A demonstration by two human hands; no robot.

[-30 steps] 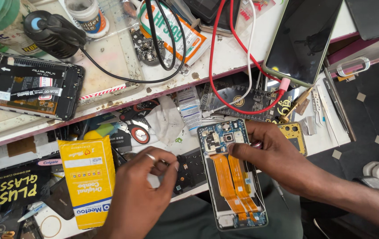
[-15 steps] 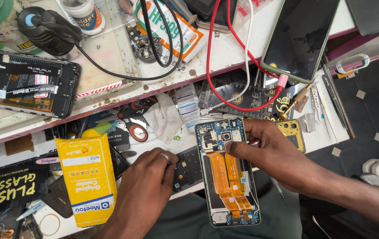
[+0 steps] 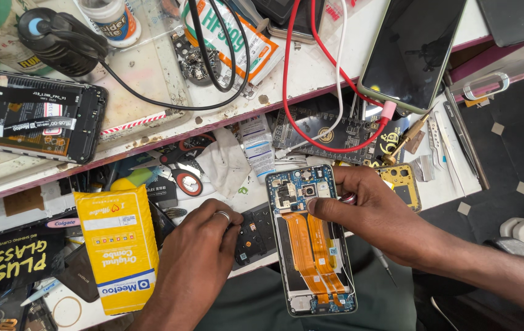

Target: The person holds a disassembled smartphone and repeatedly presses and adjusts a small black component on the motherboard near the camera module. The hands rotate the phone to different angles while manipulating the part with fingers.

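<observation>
- the right hand [image 3: 369, 211] gripped the opened phone [image 3: 311, 239] by its upper edge, thumb on the board, over the bench [image 3: 452, 178] front edge.
- the left hand [image 3: 197, 260] lay curled, fingertips touching a small black part [image 3: 256, 233].
- a yellow box [image 3: 118, 248] lay just left.

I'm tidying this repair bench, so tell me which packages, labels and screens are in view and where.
Yellow rectangular box: lower left, beside the left hand.
Black packet: far left, yellow lettering.
White-and-orange sachet: top centre, under cables.
Dark phone screen: top right, unlit, plugged in.
White-labelled jar: top left.
</observation>
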